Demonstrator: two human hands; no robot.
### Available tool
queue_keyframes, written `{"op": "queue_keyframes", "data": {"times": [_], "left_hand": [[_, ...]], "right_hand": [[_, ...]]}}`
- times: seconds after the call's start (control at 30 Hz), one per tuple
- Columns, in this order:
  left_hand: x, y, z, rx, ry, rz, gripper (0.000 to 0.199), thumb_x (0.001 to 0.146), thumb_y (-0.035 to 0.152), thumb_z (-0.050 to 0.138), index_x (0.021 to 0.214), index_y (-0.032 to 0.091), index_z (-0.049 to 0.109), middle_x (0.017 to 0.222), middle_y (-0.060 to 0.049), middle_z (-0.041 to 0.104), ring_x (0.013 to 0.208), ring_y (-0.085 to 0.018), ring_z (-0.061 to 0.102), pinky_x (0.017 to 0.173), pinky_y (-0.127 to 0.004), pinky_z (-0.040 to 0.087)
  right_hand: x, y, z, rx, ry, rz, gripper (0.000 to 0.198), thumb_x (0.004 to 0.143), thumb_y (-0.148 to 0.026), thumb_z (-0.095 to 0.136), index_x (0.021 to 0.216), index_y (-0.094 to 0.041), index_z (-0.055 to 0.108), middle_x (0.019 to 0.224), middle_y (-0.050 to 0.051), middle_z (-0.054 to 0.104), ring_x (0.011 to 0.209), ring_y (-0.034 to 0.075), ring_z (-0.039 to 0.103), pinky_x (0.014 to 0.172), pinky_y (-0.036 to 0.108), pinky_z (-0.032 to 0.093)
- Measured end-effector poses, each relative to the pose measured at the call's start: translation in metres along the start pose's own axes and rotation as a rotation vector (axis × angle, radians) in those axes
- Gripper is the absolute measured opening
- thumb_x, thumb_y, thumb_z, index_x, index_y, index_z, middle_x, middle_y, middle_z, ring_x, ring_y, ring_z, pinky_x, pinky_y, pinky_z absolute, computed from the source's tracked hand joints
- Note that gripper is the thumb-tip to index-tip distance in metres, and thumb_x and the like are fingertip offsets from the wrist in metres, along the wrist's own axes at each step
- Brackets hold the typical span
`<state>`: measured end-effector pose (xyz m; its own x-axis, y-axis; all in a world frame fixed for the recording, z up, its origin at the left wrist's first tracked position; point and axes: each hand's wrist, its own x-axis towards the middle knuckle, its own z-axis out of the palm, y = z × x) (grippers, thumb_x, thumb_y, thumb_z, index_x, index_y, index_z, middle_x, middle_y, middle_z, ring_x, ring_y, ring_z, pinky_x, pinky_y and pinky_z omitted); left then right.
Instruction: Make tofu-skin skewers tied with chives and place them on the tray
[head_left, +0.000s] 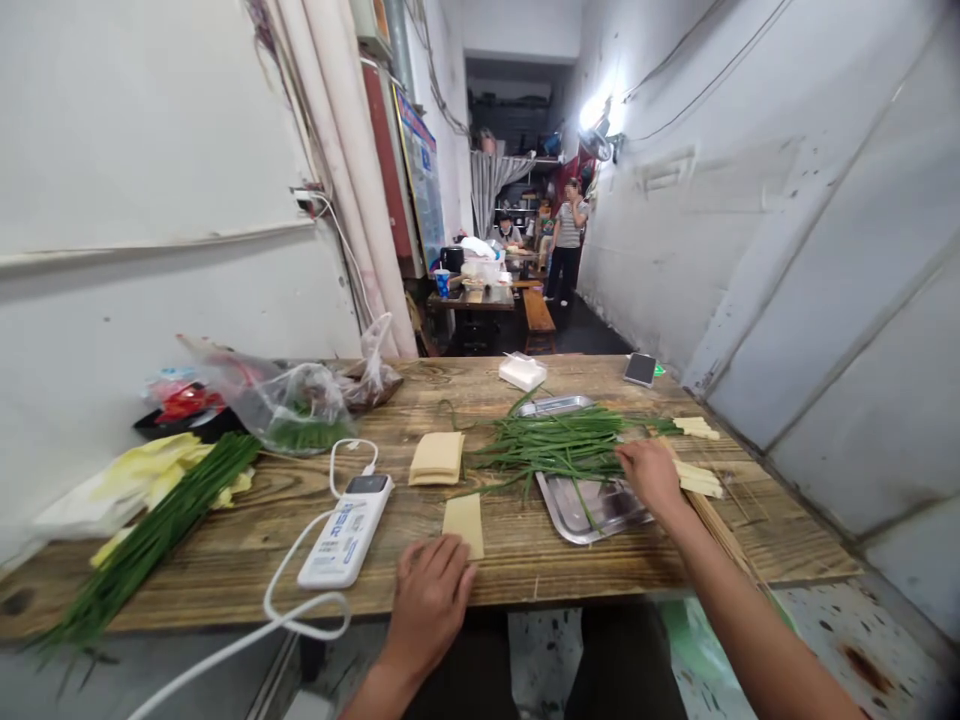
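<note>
My left hand (433, 595) lies at the table's near edge, its fingers resting over the lower edge of a thin pale-yellow sheet, probably tofu skin (465, 522). A stack of the same square sheets (436, 458) sits just behind. To the right, my right hand (651, 475) has its fingers closed at the right end of a pile of long green chives (559, 440); the fingertips are partly hidden. These chives lie across a metal tray (574, 515). Beyond that hand are rolled pale sheets (697, 478), with thin wooden skewers (724, 535) beside them.
A white power bank (346, 530) with a cable lies left on the wooden table (510, 580). Further left are another chive bunch (161, 530) and plastic bags (300, 400). A white box (523, 372) and a phone (640, 369) lie at the far edge. People are in the background.
</note>
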<state>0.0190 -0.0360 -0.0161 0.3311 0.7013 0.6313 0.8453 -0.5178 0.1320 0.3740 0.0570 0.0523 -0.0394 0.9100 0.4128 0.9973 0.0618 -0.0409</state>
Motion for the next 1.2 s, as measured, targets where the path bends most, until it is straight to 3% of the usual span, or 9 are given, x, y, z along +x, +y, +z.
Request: {"op": "queue_keyframes", "data": {"times": [0.13,0.33,0.57,0.7,0.8,0.93,1.07,1.2], "left_hand": [[-0.002,-0.002,0.004,0.031,0.070,0.033,0.022,0.093,0.021,0.043,0.104,0.020,0.063,0.102,-0.005,0.070,0.099,-0.021,0.061,0.099,-0.042,0.031],[-0.003,-0.007,0.004,0.026,0.091,0.076,0.024,0.091,0.019,0.047,0.109,0.020,0.061,0.103,-0.005,0.070,0.098,-0.022,0.061,0.095,-0.041,0.032],[-0.006,-0.010,0.005,-0.017,0.055,0.088,0.026,0.090,0.020,0.050,0.114,0.019,0.058,0.108,-0.007,0.068,0.102,-0.023,0.059,0.093,-0.040,0.037],[-0.006,-0.010,0.004,-0.051,0.056,0.074,0.027,0.089,0.019,0.050,0.115,0.019,0.058,0.109,-0.008,0.067,0.104,-0.023,0.059,0.092,-0.039,0.040],[-0.007,-0.010,0.005,-0.054,0.040,0.064,0.027,0.089,0.021,0.051,0.115,0.019,0.058,0.110,-0.008,0.066,0.105,-0.023,0.059,0.091,-0.039,0.042],[-0.009,-0.011,0.007,-0.043,0.021,0.051,0.027,0.090,0.023,0.050,0.116,0.020,0.058,0.111,-0.008,0.066,0.105,-0.024,0.059,0.090,-0.040,0.044],[-0.009,-0.011,0.008,-0.039,0.039,0.057,0.028,0.090,0.024,0.050,0.116,0.021,0.058,0.110,-0.007,0.067,0.105,-0.024,0.060,0.090,-0.039,0.046],[-0.010,-0.011,0.010,-0.048,0.057,0.068,0.028,0.089,0.024,0.050,0.116,0.021,0.058,0.108,-0.008,0.067,0.103,-0.024,0.061,0.088,-0.039,0.048]], "right_hand": [[0.035,0.016,0.007,-0.107,-0.186,-0.062,0.025,0.090,-0.025,0.049,0.090,-0.022,0.074,0.088,0.007,0.069,0.086,0.020,0.054,0.075,0.028,0.035],[0.056,-0.005,0.025,-0.098,-0.288,-0.205,0.016,0.085,-0.026,0.058,0.088,-0.023,0.073,0.089,0.005,0.066,0.090,0.020,0.053,0.076,0.028,0.035],[0.062,-0.018,0.030,-0.096,-0.297,-0.276,0.019,0.088,-0.020,0.051,0.084,-0.014,0.069,0.097,0.012,0.064,0.098,0.023,0.052,0.084,0.029,0.036],[0.063,-0.012,0.024,-0.078,-0.310,-0.249,0.021,0.089,-0.021,0.049,0.091,-0.016,0.069,0.092,0.010,0.068,0.089,0.020,0.058,0.078,0.026,0.038],[0.063,-0.005,0.023,-0.069,-0.344,-0.243,0.020,0.087,-0.023,0.053,0.085,-0.017,0.072,0.085,0.010,0.070,0.083,0.019,0.061,0.074,0.025,0.039],[0.070,0.007,0.025,-0.031,-0.368,-0.265,0.021,0.086,-0.031,0.056,0.085,-0.020,0.074,0.087,0.007,0.071,0.084,0.018,0.061,0.076,0.023,0.040],[0.079,0.017,0.028,-0.048,-0.326,-0.201,0.024,0.089,-0.023,0.049,0.095,-0.017,0.072,0.095,0.009,0.069,0.089,0.019,0.061,0.076,0.025,0.041],[0.080,0.014,0.032,-0.083,-0.315,-0.193,0.017,0.084,-0.019,0.057,0.093,-0.016,0.070,0.095,0.010,0.067,0.092,0.020,0.060,0.077,0.025,0.040]]}}
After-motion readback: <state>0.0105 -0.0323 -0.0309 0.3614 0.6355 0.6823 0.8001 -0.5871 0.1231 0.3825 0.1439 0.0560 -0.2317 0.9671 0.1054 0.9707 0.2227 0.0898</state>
